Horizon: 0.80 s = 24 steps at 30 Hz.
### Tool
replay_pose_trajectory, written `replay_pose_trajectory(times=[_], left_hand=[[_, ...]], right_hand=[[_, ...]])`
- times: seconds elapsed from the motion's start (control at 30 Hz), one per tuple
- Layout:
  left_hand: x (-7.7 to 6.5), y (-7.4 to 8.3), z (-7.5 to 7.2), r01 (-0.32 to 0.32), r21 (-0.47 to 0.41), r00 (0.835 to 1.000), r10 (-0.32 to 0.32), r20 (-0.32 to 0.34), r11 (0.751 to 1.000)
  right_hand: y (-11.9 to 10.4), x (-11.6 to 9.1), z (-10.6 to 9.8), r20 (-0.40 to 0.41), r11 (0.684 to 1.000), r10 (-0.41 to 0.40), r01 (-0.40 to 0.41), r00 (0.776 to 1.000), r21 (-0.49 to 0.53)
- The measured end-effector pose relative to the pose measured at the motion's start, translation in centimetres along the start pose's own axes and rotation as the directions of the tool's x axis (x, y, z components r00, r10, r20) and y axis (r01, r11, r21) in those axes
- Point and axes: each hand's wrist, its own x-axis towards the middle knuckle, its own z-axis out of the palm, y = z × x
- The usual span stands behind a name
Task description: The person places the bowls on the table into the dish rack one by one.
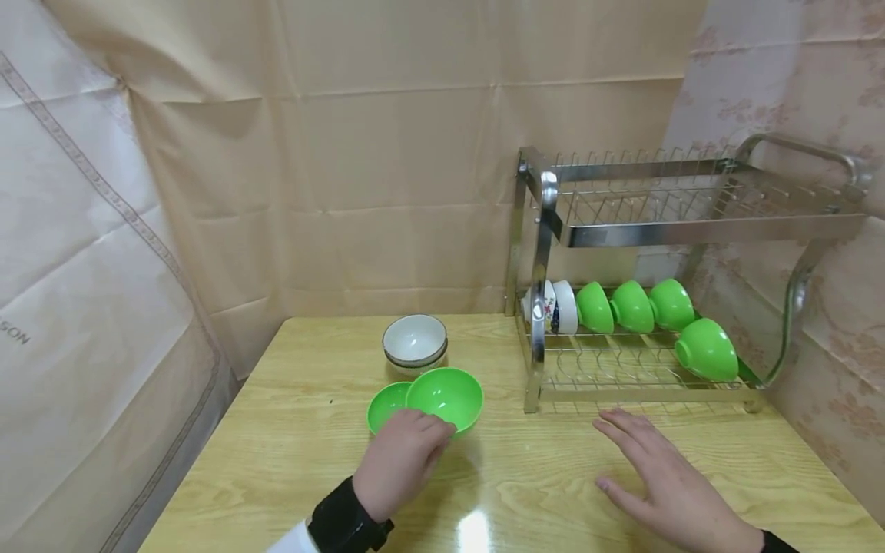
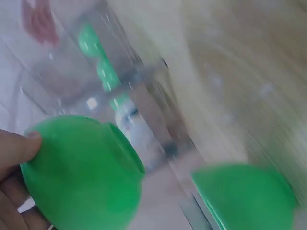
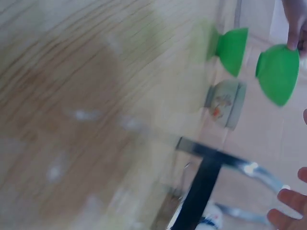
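My left hand (image 1: 404,461) pinches the rim of a green bowl (image 1: 449,395), thumb outside and fingers at the edge in the left wrist view. The right wrist view shows this bowl raised clear of the table. Another green bowl (image 1: 387,405) stands on the table just left of it, partly hidden behind my hand and the held bowl. Behind them sit two stacked white bowls (image 1: 415,342) with dark rims; a floral pattern shows on their outside in the right wrist view. My right hand (image 1: 664,491) hovers with spread fingers in front of the rack, holding nothing.
A two-tier metal dish rack (image 1: 691,230) stands at the right. Its lower tier holds white bowls (image 1: 563,307) and several green bowls (image 1: 629,307) on their sides; one green bowl (image 1: 708,351) lies nearer the front. Beige cloth (image 1: 401,153) hangs behind the wooden table (image 1: 276,430).
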Motion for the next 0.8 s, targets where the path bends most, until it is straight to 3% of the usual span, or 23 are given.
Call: replay_pose_trajectory(times=[0.07, 0.17, 0.23, 0.37, 0.47, 0.57, 0.63, 0.8], left_hand=[[0.4, 1.1, 0.2, -0.091, 0.002, 0.996, 0.091, 0.007, 0.996], [1.0, 2.9, 0.6, -0.216, 0.014, 0.976, 0.215, 0.03, 0.976], [1.2, 4.1, 0.8, -0.284, 0.032, 0.958, 0.282, 0.061, 0.958], [1.6, 6.0, 1.3, -0.38, 0.048, 0.921, 0.372, 0.119, 0.924], [1.7, 6.8, 1.6, -0.416, 0.035, 0.904, 0.409, 0.121, 0.909], [1.8, 7.2, 1.8, -0.435, 0.033, 0.897, 0.431, 0.096, 0.9], [1.9, 7.4, 1.9, -0.437, 0.028, 0.897, 0.433, 0.09, 0.899], [2.1, 7.5, 2.1, -0.419, -0.013, 0.902, 0.418, 0.109, 0.908]], right_hand=[[-0.7, 0.4, -0.2, -0.009, 0.998, -0.054, 0.055, 0.998, 0.022], [-1.9, 1.1, -0.3, -0.051, 0.981, -0.184, 0.186, 0.982, 0.049], [-2.7, 1.5, -0.2, -0.068, 0.961, -0.271, 0.274, 0.96, 0.046], [-3.7, 2.0, 0.3, -0.092, 0.896, -0.44, 0.443, 0.893, 0.02], [-3.9, 2.2, 0.8, -0.102, 0.841, -0.534, 0.54, 0.839, 0.044], [-3.8, 2.1, 1.2, -0.09, 0.811, -0.574, 0.58, 0.814, 0.074], [-3.6, 2.0, 1.3, -0.079, 0.804, -0.585, 0.59, 0.807, 0.077], [-3.3, 1.7, 1.4, -0.024, 0.815, -0.573, 0.573, 0.819, 0.085]])
